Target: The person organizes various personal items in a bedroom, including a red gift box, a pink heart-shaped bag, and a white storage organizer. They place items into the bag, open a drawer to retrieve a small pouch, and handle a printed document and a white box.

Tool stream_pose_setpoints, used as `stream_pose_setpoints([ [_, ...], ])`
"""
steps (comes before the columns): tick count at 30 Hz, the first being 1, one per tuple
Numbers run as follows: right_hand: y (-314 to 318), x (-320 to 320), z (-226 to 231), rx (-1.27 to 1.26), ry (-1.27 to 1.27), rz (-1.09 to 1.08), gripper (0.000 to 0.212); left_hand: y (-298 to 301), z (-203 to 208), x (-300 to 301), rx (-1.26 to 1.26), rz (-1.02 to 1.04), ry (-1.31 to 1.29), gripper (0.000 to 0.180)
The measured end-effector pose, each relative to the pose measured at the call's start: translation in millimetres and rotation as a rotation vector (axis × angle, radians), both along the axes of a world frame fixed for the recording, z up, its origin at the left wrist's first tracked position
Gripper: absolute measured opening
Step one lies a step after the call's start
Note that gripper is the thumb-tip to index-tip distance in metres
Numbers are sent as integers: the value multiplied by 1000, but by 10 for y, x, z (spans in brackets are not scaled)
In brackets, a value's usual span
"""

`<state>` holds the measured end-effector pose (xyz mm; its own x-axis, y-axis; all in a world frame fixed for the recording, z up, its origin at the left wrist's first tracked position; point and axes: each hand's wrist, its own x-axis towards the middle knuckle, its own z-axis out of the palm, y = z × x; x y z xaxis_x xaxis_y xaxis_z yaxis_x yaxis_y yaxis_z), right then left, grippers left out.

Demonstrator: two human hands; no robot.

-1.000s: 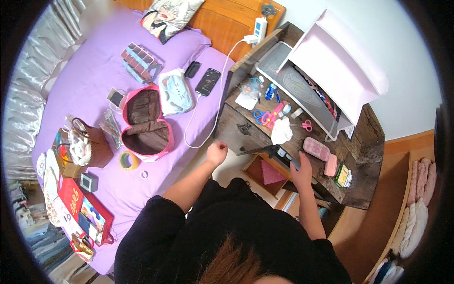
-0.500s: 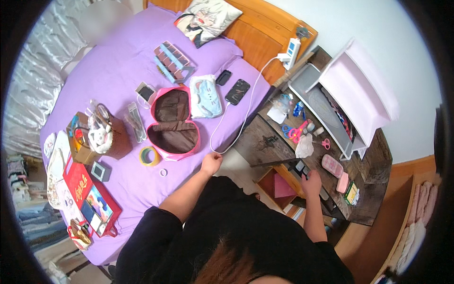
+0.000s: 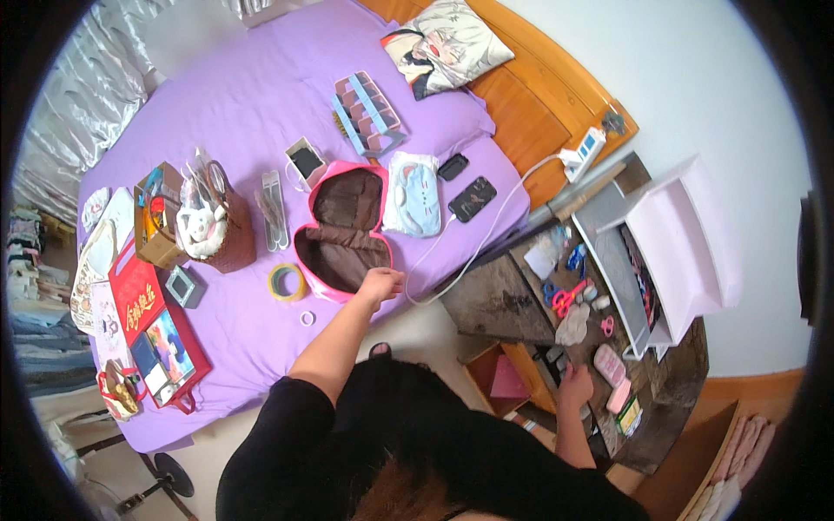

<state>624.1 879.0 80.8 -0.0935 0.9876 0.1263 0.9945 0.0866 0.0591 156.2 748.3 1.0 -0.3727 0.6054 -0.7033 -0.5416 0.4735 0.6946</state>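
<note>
Fingers of the left hand [image 3: 382,285] curled inward, at the lower right edge of the pink bag [image 3: 346,259]; cannot tell whether they touch or pinch it. Fingers of the right hand [image 3: 575,386] bent over the open drawer [image 3: 551,363] at the front of the tabletop [image 3: 669,378]; grip on any item there cannot be told.

Layout, left to right. On the purple bed [image 3: 234,343]: red bag [image 3: 137,288] lying flat; cardboard box [image 3: 159,247] upright behind it, filled with small goods; woven basket [image 3: 234,241] just beside the box, white plush rabbit [image 3: 201,230] in it. Small grey box [image 3: 184,287] in front of these. Next, clear packet [image 3: 274,211], with yellow tape roll [image 3: 274,286] and small white ring [image 3: 307,325] nearer the person.

Pink bag lies unzipped and spread open on the bed, brown lining showing. Divided box [image 3: 369,111] beyond it; pale blue pouch [image 3: 412,195] just beside it; phone [image 3: 473,200] farther right, white cable attached.

On the tabletop: blue scissors [image 3: 549,293], pink scissors [image 3: 569,300], crumpled white tissue [image 3: 572,324], then pink case [image 3: 610,365] and green-yellow box [image 3: 629,417] right of the drawer. White stand [image 3: 686,252] at the rear.
</note>
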Motion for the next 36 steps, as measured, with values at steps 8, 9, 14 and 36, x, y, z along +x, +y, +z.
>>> stream_pose_setpoints([
  [8, 10, -47, -121, 153, -59, 97, 24, 1351, -1015, -582, -161, 124, 456, 65],
  [9, 34, -48, -118, 162, -68, 101, 24, 1492, -1126, -603, -179, 145, 450, 67],
  [14, 28, -31, -135, 151, -67, 83, 24, 1956, -1265, -501, -145, 381, 236, 58],
  [36, -763, -2478, 406, -1172, 1317, 529, 54, -1341, 1209, 296, 583, 242, -309, 33],
])
